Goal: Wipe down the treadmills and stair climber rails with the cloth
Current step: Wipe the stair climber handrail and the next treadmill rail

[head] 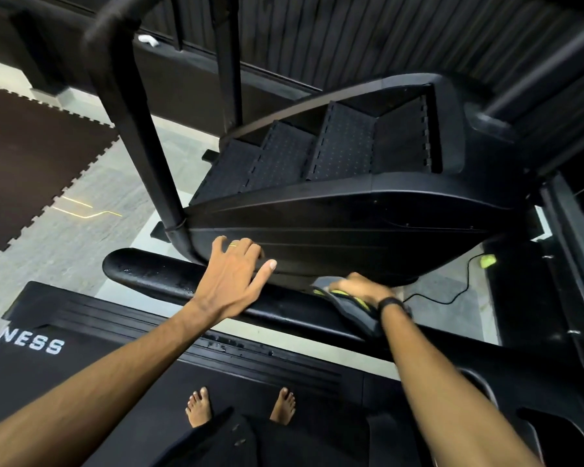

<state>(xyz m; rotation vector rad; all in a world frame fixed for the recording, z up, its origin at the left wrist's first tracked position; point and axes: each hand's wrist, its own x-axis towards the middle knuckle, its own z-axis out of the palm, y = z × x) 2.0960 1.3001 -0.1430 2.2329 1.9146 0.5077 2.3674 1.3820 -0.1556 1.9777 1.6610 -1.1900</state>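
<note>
Pressing the cloth [351, 306] onto the rail [169, 276], right hand [361, 288] grips it, fingers curled. Rail's long axis runs leftward from that hand, under the left hand [233, 281], which rests there with fingers spread. Droplets show further left.

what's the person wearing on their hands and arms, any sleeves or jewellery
Both forearms are bare, with no sleeves in view. The left hand has a thin gold-coloured ring on one finger. The right hand has a black band around the wrist, like a watch or fitness strap. No gloves on either hand.
</note>
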